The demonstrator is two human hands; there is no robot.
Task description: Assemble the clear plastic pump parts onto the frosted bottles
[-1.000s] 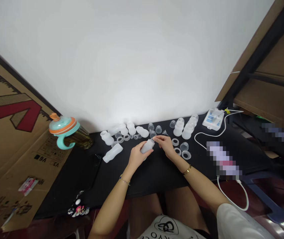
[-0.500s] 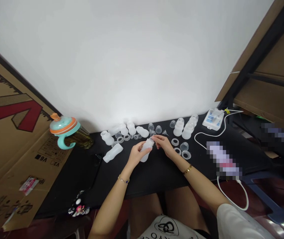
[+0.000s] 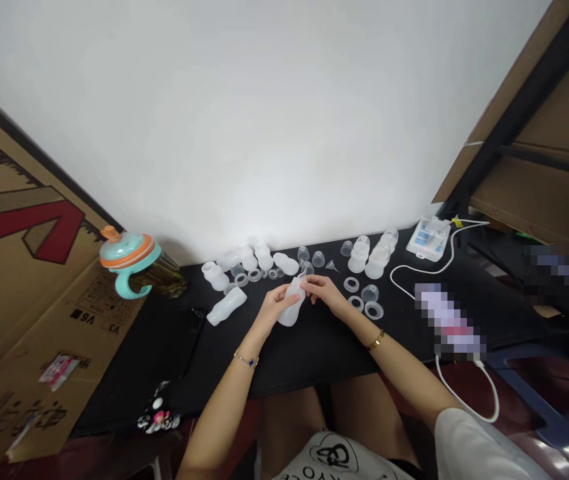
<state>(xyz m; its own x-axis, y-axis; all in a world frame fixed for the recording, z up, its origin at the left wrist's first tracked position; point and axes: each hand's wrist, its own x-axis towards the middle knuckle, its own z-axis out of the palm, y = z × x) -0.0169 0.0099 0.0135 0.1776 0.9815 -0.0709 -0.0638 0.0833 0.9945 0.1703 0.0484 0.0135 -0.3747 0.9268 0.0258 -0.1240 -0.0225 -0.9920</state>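
Observation:
My left hand point(image 3: 274, 307) is wrapped round a frosted white baby bottle point(image 3: 290, 315), which leans slightly to the right. At its neck stands a clear teat point(image 3: 304, 273), tip up. The fingers of my right hand point(image 3: 322, 291) are pinched at the teat's base, against the bottle's neck; exactly how they grip is partly hidden. Behind the hands lie a clear funnel-like teat point(image 3: 332, 267) and clear dome caps point(image 3: 318, 259). Another white bottle point(image 3: 227, 307) lies on its side to the left.
On the black table point(image 3: 244, 360), several white bottles point(image 3: 263, 257) line the wall. Collar rings point(image 3: 374, 311) and capped bottles point(image 3: 376, 261) are to the right. A lidded jug point(image 3: 132, 257) stands left; a white case point(image 3: 428, 239), a cable and a pixelated device point(image 3: 447, 320) are right.
The clear teat now shows upright at the bottle's neck. My right fingers have moved slightly down to its base, and the bottle has shifted a little to the left.

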